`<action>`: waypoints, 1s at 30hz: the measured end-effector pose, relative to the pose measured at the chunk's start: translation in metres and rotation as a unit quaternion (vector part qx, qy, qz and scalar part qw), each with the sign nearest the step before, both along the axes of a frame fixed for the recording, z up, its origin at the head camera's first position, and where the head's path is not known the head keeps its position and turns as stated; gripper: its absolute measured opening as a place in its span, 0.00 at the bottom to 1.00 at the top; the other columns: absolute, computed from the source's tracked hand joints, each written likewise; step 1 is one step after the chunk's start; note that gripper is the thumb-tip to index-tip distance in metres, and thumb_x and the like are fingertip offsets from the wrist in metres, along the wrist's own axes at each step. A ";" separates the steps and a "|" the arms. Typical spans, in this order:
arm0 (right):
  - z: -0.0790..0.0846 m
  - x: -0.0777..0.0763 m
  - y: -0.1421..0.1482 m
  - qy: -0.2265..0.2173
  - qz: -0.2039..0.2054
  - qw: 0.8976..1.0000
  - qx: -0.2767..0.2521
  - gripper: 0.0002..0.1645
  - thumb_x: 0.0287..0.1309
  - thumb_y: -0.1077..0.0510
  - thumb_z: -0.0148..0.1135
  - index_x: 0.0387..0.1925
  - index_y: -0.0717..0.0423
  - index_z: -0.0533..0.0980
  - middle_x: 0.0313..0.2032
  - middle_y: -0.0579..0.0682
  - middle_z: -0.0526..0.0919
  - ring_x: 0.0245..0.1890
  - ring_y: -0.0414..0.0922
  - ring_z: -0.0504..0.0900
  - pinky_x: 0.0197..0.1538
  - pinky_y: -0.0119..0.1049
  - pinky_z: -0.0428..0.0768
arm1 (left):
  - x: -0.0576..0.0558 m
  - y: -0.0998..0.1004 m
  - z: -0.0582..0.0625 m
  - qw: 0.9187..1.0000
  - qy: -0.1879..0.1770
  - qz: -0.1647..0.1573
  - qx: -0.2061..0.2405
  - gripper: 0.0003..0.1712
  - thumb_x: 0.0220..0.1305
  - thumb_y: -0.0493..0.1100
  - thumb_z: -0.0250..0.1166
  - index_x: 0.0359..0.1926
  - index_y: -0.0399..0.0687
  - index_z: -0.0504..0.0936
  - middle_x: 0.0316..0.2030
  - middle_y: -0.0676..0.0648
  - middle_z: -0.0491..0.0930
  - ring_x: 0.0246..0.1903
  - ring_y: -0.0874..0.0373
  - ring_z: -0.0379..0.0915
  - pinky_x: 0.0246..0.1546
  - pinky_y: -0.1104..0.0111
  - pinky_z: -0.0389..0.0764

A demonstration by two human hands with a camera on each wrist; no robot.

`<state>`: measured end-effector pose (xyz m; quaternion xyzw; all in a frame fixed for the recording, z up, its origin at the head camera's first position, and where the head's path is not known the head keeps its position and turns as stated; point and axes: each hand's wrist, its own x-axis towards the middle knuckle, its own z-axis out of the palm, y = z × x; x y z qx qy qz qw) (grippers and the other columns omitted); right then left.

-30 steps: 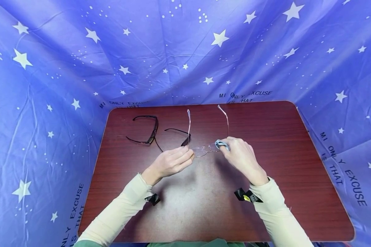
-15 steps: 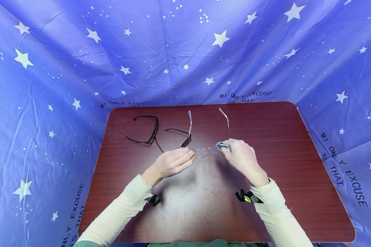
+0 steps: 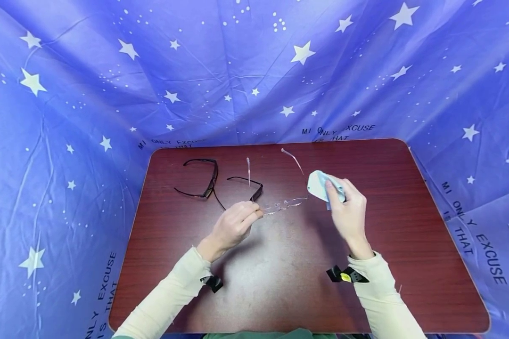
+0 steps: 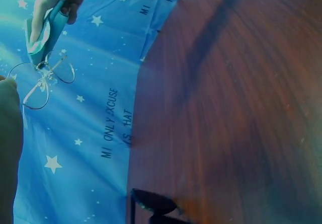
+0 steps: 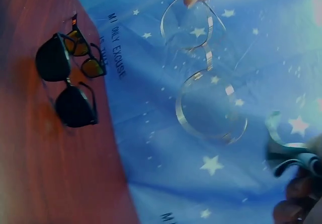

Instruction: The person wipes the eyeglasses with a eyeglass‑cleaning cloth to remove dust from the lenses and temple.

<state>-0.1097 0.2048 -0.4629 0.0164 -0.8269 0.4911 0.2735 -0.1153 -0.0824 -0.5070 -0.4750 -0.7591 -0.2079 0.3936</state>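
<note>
My left hand [image 3: 233,225] pinches a pair of thin clear-framed eyeglasses [image 3: 280,206] at one end, holding them above the table. Their temples are unfolded and point toward the back. To their right, my right hand [image 3: 349,212] grips a folded pale-blue cloth [image 3: 317,186] between thumb and fingers, apart from the glasses in the head view. The right wrist view shows both round lenses, with fingers on the upper rim [image 5: 162,27] and the cloth [image 5: 287,156] at the lower right. Only part of my left hand [image 4: 9,133] appears in the left wrist view.
Black sunglasses [image 3: 257,192] lie on the brown table [image 3: 407,263] just behind my left hand. Farther left are black-framed glasses [image 3: 212,181] with orange-tinted lenses, as the right wrist view shows. A blue star-patterned curtain [image 3: 237,56] surrounds the table's back and sides.
My right hand has drawn the cloth off the lens, moving right and turning so the cloth shows more. The eyeglasses have tilted and shifted slightly left in my left hand.
</note>
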 end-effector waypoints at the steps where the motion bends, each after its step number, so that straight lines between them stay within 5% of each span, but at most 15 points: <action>1: -0.003 0.001 0.001 -0.001 -0.014 0.999 -0.029 0.10 0.68 0.65 0.64 0.48 0.61 0.86 0.30 0.45 0.83 0.23 0.28 0.74 0.28 0.19 0.71 | 0.002 0.001 -0.001 1.000 -0.022 0.005 0.021 0.12 0.76 0.34 0.55 0.39 0.38 0.85 0.40 0.44 0.85 0.42 0.51 0.83 0.52 0.65 0.84; 5: -0.019 0.005 0.002 -0.028 -0.063 0.991 -0.118 0.12 0.71 0.65 0.61 0.50 0.66 0.84 0.32 0.36 0.82 0.19 0.28 0.74 0.22 0.19 0.72 | 0.010 0.008 -0.006 0.985 -0.122 0.023 0.118 0.04 0.70 0.35 0.65 0.39 0.38 0.85 0.39 0.43 0.84 0.41 0.49 0.82 0.50 0.64 0.84; 9: -0.023 0.017 -0.014 -0.072 -0.067 0.984 -0.147 0.14 0.71 0.66 0.58 0.52 0.70 0.82 0.31 0.48 0.84 0.17 0.30 0.75 0.20 0.20 0.73 | 0.018 0.019 -0.011 0.947 -0.235 0.040 0.215 0.05 0.61 0.30 0.70 0.38 0.39 0.85 0.39 0.42 0.84 0.41 0.49 0.81 0.49 0.63 0.82; 14: -0.030 0.029 -0.042 -0.081 0.000 0.989 -0.121 0.14 0.70 0.71 0.58 0.53 0.72 0.81 0.34 0.67 0.83 0.23 0.31 0.77 0.26 0.19 0.75 | 0.026 0.033 -0.013 0.866 -0.369 0.037 0.336 0.04 0.64 0.28 0.68 0.38 0.37 0.84 0.39 0.38 0.84 0.43 0.46 0.81 0.55 0.68 0.80; 19: -0.037 0.029 -0.069 -0.005 0.053 0.997 -0.058 0.16 0.62 0.77 0.61 0.51 0.73 0.82 0.33 0.66 0.83 0.28 0.37 0.73 0.33 0.16 0.67 | 0.030 0.045 -0.008 0.761 -0.489 -0.020 0.425 0.03 0.67 0.26 0.63 0.40 0.25 0.81 0.40 0.33 0.82 0.46 0.54 0.81 0.56 0.74 0.79; 22: -0.039 0.029 -0.080 0.029 0.078 0.996 -0.038 0.15 0.58 0.79 0.64 0.47 0.72 0.83 0.36 0.66 0.84 0.32 0.42 0.75 0.36 0.16 0.68 | 0.033 0.050 -0.003 0.714 -0.540 -0.047 0.443 0.07 0.68 0.25 0.60 0.42 0.18 0.78 0.41 0.31 0.81 0.45 0.65 0.80 0.53 0.77 0.79; 25: -0.042 0.030 -0.087 0.035 0.105 0.993 -0.038 0.14 0.56 0.79 0.65 0.45 0.73 0.84 0.35 0.66 0.83 0.32 0.44 0.75 0.36 0.17 0.70 | 0.037 0.053 0.003 0.693 -0.565 -0.066 0.443 0.09 0.68 0.26 0.59 0.43 0.15 0.76 0.43 0.27 0.79 0.45 0.68 0.79 0.52 0.77 0.79; 27: -0.049 0.029 -0.087 0.023 0.109 0.993 -0.046 0.10 0.57 0.78 0.66 0.42 0.72 0.84 0.34 0.64 0.82 0.32 0.44 0.76 0.37 0.19 0.71 | 0.038 0.054 0.006 0.689 -0.571 -0.073 0.440 0.10 0.68 0.26 0.58 0.43 0.15 0.76 0.44 0.23 0.77 0.45 0.68 0.79 0.51 0.78 0.79; 30: -0.071 0.021 -0.080 0.009 0.099 0.994 -0.040 0.09 0.61 0.72 0.67 0.44 0.69 0.85 0.36 0.63 0.84 0.36 0.46 0.79 0.43 0.22 0.74 | 0.040 0.053 0.010 0.687 -0.573 -0.082 0.441 0.10 0.68 0.25 0.58 0.43 0.14 0.75 0.43 0.32 0.80 0.43 0.68 0.80 0.50 0.78 0.80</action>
